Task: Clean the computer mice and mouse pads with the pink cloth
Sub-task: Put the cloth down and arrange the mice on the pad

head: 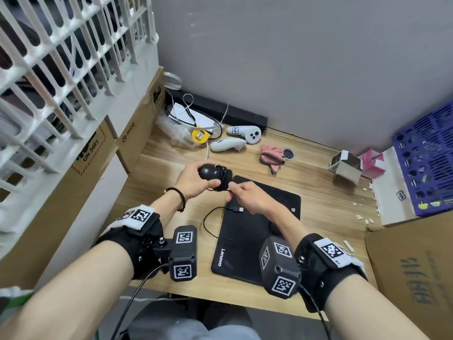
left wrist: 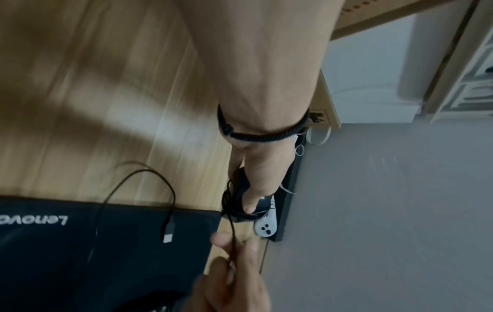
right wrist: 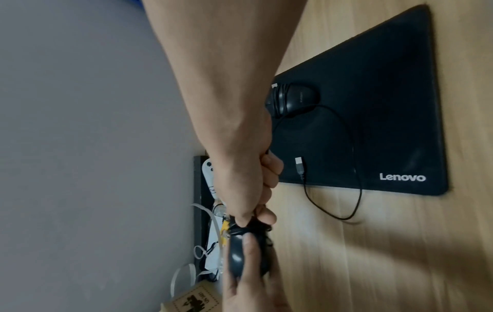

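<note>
Your left hand [head: 193, 179] grips a black mouse [head: 210, 172] above the desk; your right hand [head: 247, 196] pinches its cord [head: 208, 217]. The pink cloth [head: 270, 155] lies beyond — right hand nearer.

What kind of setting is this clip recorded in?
Most likely a cluttered office or lab storage corner. A wooden desk stands against a plain grey wall, hemmed in by cardboard boxes and white plastic crates, with a Lenovo mouse pad and white VR controllers on it.
</note>
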`<act>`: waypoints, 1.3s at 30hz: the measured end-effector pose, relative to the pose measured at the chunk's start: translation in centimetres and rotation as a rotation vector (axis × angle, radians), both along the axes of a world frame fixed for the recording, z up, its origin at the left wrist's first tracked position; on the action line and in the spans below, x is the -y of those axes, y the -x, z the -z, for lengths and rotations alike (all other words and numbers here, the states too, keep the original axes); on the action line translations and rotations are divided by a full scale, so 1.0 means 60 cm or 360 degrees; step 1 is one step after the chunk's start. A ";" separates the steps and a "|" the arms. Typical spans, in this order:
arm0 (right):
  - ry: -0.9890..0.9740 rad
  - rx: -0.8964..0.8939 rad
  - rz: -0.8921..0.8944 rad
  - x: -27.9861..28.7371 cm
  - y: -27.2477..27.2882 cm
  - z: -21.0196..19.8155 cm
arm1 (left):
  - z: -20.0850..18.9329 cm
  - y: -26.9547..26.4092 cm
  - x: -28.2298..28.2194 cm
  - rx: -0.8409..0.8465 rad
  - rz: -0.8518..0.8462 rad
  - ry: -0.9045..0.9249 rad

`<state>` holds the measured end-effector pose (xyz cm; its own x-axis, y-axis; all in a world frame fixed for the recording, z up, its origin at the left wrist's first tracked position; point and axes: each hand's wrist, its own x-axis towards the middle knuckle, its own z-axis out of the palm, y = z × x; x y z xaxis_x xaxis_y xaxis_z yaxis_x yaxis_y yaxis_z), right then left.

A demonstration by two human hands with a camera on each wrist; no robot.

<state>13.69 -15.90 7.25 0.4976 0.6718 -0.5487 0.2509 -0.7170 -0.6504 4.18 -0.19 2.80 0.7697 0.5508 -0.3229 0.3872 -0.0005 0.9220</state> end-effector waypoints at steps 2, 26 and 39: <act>0.0004 0.0148 -0.0007 -0.002 -0.011 -0.012 | -0.002 0.007 0.003 -0.0013 0.0263 0.0017; -0.0315 -0.0010 0.0165 -0.001 -0.023 -0.035 | -0.022 -0.015 0.008 0.0126 0.0249 0.0020; -0.0506 -0.0110 0.0530 0.023 -0.022 -0.003 | -0.068 -0.007 0.032 0.0881 0.0418 0.1370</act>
